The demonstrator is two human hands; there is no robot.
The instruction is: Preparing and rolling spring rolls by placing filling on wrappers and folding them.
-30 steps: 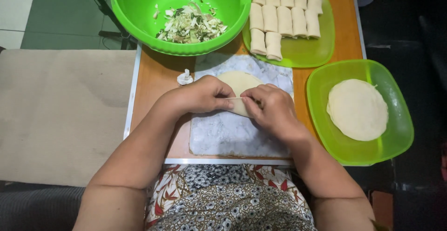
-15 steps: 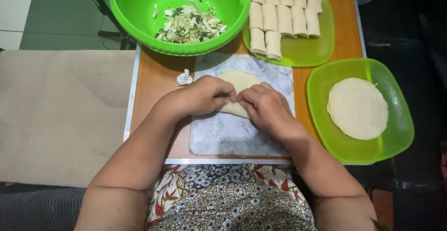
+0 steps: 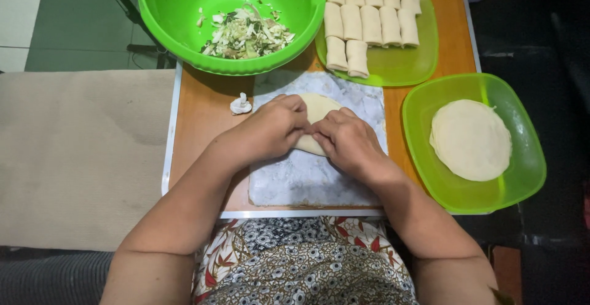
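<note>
A pale round wrapper (image 3: pixel 321 107) lies on a floured marble board (image 3: pixel 307 176), partly folded over. My left hand (image 3: pixel 270 127) and my right hand (image 3: pixel 347 139) meet on its near edge, fingers curled over the rolled part and pressing it. Most of the wrapper is hidden under my hands; its far rim shows beyond my fingers.
A big green bowl (image 3: pixel 178 10) holds chopped vegetable filling (image 3: pixel 244 35). A green tray (image 3: pixel 393 68) carries several finished rolls (image 3: pixel 369 16). To the right a green dish (image 3: pixel 522 176) holds stacked wrappers (image 3: pixel 470 139). A small white lump (image 3: pixel 240 105) sits on the wooden table (image 3: pixel 196 114).
Both hands have edged slightly away from me on the wrapper, rolling it a little further; otherwise the scene is the same.
</note>
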